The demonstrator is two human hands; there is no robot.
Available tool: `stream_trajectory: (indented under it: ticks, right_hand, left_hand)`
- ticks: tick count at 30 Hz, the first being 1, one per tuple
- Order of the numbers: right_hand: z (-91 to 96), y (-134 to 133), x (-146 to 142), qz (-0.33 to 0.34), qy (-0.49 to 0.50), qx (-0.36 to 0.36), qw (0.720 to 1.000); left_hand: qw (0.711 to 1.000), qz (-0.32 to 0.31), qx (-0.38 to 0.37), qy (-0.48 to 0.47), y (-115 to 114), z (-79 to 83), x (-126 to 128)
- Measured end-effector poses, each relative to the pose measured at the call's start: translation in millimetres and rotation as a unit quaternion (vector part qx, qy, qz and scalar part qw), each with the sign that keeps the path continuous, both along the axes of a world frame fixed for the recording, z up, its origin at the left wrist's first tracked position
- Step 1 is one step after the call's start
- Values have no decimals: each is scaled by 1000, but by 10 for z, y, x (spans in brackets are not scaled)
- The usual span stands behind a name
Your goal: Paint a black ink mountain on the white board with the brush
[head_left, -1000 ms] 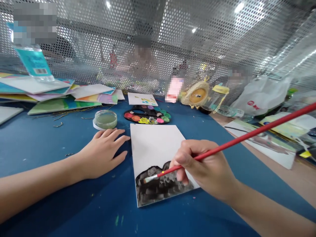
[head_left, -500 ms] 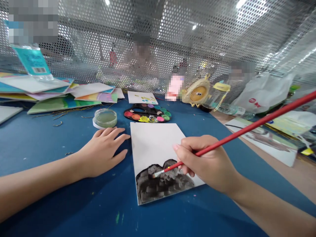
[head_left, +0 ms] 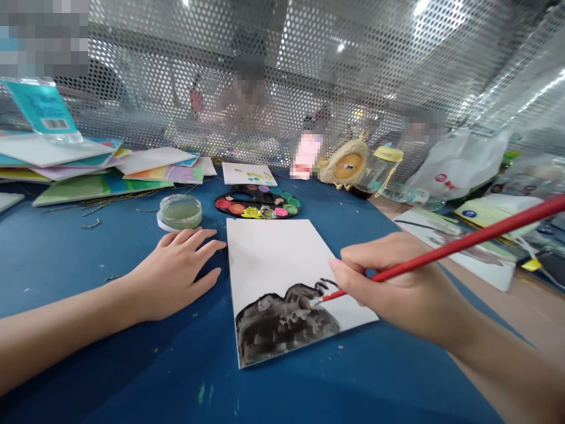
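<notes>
The right hand (head_left: 397, 282) grips a red-handled paintbrush (head_left: 485, 232), its tip touching the black paint (head_left: 282, 324) on a white card (head_left: 269, 259). The left hand (head_left: 174, 274) lies open on the blue table (head_left: 66, 265), just beside the card.

We have a passage over the blue tabletop (head_left: 66, 265) left of the white board (head_left: 269, 259), below the glass dish of green liquid (head_left: 179, 212). Toward the far edge, the dish, the watercolour palette (head_left: 257, 204) and the stacked painted cards (head_left: 101, 188) obstruct a hand; the palette nearly touches the board.

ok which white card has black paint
The near card under the brush: dark paint along its bottom edge. The far card behind the palette has only yellowish marks.
</notes>
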State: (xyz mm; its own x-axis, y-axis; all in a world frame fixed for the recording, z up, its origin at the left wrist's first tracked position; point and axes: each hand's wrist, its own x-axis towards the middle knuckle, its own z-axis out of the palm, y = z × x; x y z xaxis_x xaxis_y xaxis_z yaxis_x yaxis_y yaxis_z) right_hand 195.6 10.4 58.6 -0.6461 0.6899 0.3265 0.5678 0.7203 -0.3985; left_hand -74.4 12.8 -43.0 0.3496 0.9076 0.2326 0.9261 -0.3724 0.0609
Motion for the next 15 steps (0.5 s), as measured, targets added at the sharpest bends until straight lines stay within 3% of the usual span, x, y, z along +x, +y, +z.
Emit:
stream_trajectory:
  ticks: [9, 12, 15]
  right_hand:
    - [11, 4, 465, -126, -17, 48, 991]
    - [21, -53, 386, -133, 33, 23, 990]
    - [-18, -108, 180, -84, 93, -44, 991]
  left_hand:
    - [1000, 0, 0, 6, 2, -7, 5]
    - [1000, -2, -1, 9, 3, -7, 5]
    - [1000, -4, -2, 13, 3, -10, 2]
